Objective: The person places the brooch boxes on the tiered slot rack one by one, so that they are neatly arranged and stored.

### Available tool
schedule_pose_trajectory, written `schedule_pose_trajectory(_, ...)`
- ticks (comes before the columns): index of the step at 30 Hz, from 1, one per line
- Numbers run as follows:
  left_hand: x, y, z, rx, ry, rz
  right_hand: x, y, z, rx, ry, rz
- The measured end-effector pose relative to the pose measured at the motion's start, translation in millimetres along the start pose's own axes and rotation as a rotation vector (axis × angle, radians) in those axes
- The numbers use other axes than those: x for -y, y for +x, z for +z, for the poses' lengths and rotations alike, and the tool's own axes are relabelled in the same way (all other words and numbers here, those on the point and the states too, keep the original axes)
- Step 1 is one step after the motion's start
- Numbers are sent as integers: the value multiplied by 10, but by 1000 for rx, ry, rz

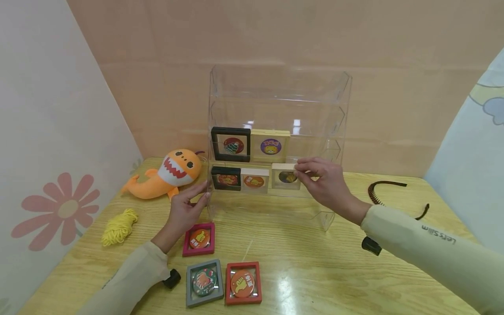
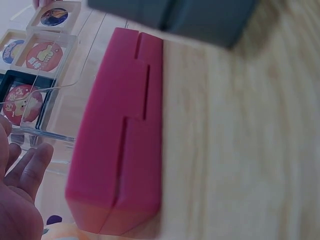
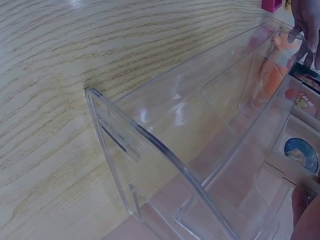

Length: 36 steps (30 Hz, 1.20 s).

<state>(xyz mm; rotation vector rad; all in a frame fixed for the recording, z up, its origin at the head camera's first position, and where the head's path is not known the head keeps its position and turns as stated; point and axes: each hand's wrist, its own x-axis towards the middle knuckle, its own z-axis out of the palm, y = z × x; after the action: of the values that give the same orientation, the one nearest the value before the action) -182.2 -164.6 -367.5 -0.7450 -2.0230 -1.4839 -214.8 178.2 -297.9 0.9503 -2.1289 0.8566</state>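
One cream frame (image 1: 284, 176), pinched by my right hand (image 1: 326, 183), wants keeping square while my left hand (image 1: 186, 210), fingers parted, steadies the clear rack (image 1: 278, 97).

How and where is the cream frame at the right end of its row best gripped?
Probably at its upper right corner, coming from the right, thumb on the front and fingers over the top. The cream frame is roughly upright at the clear rack, top edge exposed; a neighbouring pale frame narrows access from the left. The right hand pinches it near there.
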Motion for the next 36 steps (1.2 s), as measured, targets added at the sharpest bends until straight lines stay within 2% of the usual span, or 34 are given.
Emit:
schedule_pose_trajectory(10, -9, 0, 2, -2, -4, -29, 19, -44, 62, 34, -26, 41)
schedule_pose_trajectory(21, 0, 3, 1, -1, 4, -31, 23, -87, 87, 64, 7, 86)
schedule_pose_trajectory(33, 6, -5, 6, -2, 4, -43, 19, -109, 94, 84, -9, 98)
schedule_pose_trajectory(36, 137, -38, 10, -9, 1, -44, 23, -108, 99, 91, -28, 103)
